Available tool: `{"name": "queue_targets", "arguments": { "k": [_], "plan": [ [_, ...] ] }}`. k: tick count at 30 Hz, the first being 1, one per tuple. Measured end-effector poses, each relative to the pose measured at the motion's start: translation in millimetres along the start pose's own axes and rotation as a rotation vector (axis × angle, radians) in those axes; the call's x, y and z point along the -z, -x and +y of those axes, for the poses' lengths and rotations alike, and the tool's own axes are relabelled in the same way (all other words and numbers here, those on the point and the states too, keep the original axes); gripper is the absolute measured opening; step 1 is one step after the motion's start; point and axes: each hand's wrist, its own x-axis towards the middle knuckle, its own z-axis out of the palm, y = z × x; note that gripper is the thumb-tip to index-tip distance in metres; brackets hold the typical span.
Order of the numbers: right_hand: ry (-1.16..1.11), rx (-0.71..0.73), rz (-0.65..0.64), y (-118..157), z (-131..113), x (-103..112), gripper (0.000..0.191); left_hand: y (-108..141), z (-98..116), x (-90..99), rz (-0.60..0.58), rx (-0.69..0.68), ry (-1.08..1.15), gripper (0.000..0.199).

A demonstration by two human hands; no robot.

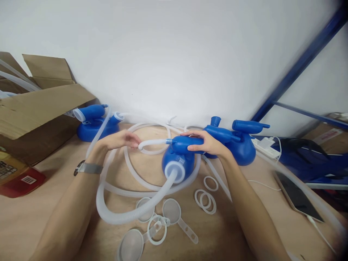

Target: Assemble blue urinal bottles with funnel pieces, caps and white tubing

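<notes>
A blue cylinder (181, 144) is gripped by the right hand (208, 143), while whether the white tube (152, 142) is gripped by the left hand (127, 139) cannot be told.

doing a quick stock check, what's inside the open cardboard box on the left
Whitish tubes show in the opening of the cardboard box. Its near flap covers whatever lies lower down, and the picture's left edge cuts off the rest.
</notes>
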Motion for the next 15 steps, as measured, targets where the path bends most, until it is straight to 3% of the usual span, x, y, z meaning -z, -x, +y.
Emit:
{"name": "queue_targets", "arguments": {
  "k": [3,6,11,15],
  "plan": [
    [-0.02,0.006,-0.004,-0.1,2.3,0.0,0.059,3.4,15.1,-0.1,0.015,-0.023,-0.032,0.027],
    [-0.025,-0.004,0.001,-0.1,4.1,0.1,0.061,7.6,19.5,-1.2,-0.032,0.047,0.045,0.027],
    [-0.012,-0.003,0.01,-0.1,2.9,-0.1,0.058,9.1,4.1,-1.3,-0.089,0.056,0.175,0.032],
    [-0.031,-0.002,0.001,0.2,1.9,-0.6,0.057,5.2,-3.6,0.6,-0.057,0.099,0.141,0.028]
  ]
}}
